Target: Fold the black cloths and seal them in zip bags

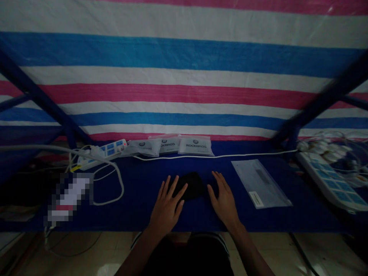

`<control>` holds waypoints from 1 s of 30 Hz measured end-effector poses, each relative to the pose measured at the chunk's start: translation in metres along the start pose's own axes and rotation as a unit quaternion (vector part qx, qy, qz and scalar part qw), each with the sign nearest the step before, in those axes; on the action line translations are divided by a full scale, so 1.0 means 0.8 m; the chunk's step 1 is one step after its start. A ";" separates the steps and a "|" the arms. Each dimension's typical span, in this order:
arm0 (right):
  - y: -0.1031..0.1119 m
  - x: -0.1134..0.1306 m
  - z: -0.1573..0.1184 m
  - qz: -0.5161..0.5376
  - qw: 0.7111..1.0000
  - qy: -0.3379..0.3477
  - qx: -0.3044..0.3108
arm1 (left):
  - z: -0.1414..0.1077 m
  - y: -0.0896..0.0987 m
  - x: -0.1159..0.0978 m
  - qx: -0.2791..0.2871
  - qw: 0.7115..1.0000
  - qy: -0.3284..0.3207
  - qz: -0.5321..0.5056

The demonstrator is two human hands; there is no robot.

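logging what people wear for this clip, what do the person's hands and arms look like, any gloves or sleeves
The left hand and right hand are bare, no glove, ring or watch showing, and the forearms show no sleeve. Below them is a dark garment with striped trim.

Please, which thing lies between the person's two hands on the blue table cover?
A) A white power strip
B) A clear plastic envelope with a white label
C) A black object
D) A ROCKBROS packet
C. The black object sits between the left hand and the right hand, with the left hand's fingers reaching over its edge.
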State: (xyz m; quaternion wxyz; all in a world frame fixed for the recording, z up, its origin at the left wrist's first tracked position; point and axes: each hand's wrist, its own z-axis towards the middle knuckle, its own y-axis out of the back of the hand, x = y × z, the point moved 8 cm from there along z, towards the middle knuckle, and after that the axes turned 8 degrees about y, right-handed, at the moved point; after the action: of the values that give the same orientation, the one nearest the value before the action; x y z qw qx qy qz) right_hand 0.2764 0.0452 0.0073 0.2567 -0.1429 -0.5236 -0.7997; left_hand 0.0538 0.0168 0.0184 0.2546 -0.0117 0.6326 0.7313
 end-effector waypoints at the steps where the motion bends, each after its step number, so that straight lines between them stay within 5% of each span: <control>1: 0.015 -0.011 -0.006 -0.010 1.000 -0.016 -0.018 | 0.000 0.001 -0.001 -0.002 1.000 -0.003 -0.004; 7: 0.099 -0.091 -0.037 -0.148 0.980 -0.088 -0.104 | -0.005 0.009 0.002 -0.037 0.999 0.011 -0.038; 12: 0.093 -0.111 -0.047 -0.257 0.959 -0.120 -0.002 | -0.010 0.011 -0.001 -0.053 0.997 -0.002 -0.055; 18: 0.072 -0.069 -0.036 -0.303 0.941 -0.114 0.098 | -0.004 0.009 0.003 -0.084 0.996 0.003 -0.040; 30: 0.018 0.036 -0.028 -0.211 0.963 -0.003 0.166 | -0.005 0.023 0.033 -0.144 0.986 0.083 -0.010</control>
State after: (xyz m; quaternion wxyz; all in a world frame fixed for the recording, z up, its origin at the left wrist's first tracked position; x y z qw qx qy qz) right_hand 0.2616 0.0128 0.0237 0.1005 0.0136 -0.6683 -0.7369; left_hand 0.0226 0.0214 0.0256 0.2039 -0.1150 0.5394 0.8089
